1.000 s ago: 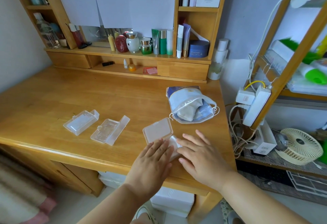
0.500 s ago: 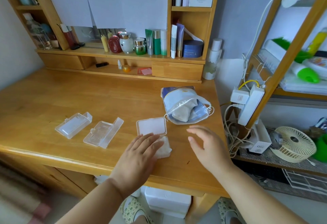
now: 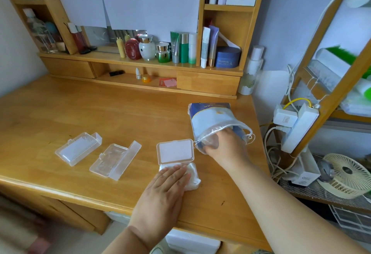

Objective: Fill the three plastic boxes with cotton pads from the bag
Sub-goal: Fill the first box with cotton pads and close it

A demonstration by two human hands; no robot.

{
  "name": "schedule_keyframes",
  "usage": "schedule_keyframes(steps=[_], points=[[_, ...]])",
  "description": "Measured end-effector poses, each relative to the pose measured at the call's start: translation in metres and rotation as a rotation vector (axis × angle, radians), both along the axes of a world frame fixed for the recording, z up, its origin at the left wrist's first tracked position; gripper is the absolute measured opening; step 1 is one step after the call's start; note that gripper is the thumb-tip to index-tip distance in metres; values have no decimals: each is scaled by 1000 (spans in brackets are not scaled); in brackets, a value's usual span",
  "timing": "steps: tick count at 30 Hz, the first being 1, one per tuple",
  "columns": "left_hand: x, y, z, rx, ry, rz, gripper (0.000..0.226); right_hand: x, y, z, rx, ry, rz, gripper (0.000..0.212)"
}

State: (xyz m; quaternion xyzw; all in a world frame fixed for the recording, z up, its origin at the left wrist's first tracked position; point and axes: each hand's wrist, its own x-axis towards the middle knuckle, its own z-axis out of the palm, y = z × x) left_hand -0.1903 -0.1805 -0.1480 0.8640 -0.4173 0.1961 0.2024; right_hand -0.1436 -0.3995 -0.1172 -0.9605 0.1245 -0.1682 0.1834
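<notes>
Three clear plastic boxes lie in a row on the wooden desk [image 3: 104, 109]. The left box [image 3: 78, 148] is closed. The middle box [image 3: 114, 160] lies open with nothing inside. The right box [image 3: 175, 151] has its lid raised, and white cotton pads [image 3: 193, 179] bulge out of its base. My left hand [image 3: 160, 191] presses flat on those pads with straight fingers. My right hand [image 3: 226, 143] reaches into the mouth of the blue-and-clear drawstring bag [image 3: 208, 117] behind the box. Its fingers are hidden inside the bag.
A shelf unit with cosmetic bottles and jars [image 3: 160, 51] runs along the desk's back edge. A white bottle [image 3: 252, 71] stands at the back right corner. Right of the desk are a power strip [image 3: 297, 125], tangled cables and a small fan [image 3: 347, 175].
My right hand has left the box and gone back and right into the bag's opening. My left hand stays pressed on the pads in the right box.
</notes>
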Motion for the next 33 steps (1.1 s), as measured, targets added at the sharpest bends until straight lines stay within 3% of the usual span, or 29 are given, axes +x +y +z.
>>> schedule_keyframes(steps=[3, 8, 12, 14, 18, 20, 23, 26, 30, 33], points=[[1, 0, -2, -5, 2, -4, 39, 0, -1, -6, -6, 6, 23, 44], [2, 2, -5, -20, 10, -21, 39, -6, -2, -2, -92, -137, 0, 12], [2, 1, -5, -32, 41, -24, 39, -31, -2, 11, 101, -269, -50, 5], [0, 1, -3, -48, 73, -22, 38, -50, -5, 12, 291, -272, -87, 15], [-9, -2, 18, -180, 94, -5, 37, -83, -2, 22, 1124, -141, -72, 15], [-20, -12, 37, -359, 163, 22, 30, -99, 5, 23, 1380, -80, 12, 24], [-40, -34, 69, -581, 503, 92, 27, -119, 17, 26, 1426, -5, 189, 30], [-54, -44, 83, -599, 827, 124, 9, -131, 27, 31, 1485, 65, 296, 33], [-64, -36, 82, -703, 858, 217, 8, -142, 35, 38, 1650, 92, 332, 35], [-70, -33, 79, -755, 893, 209, 10, -152, 41, 35, 1447, 61, 316, 36]])
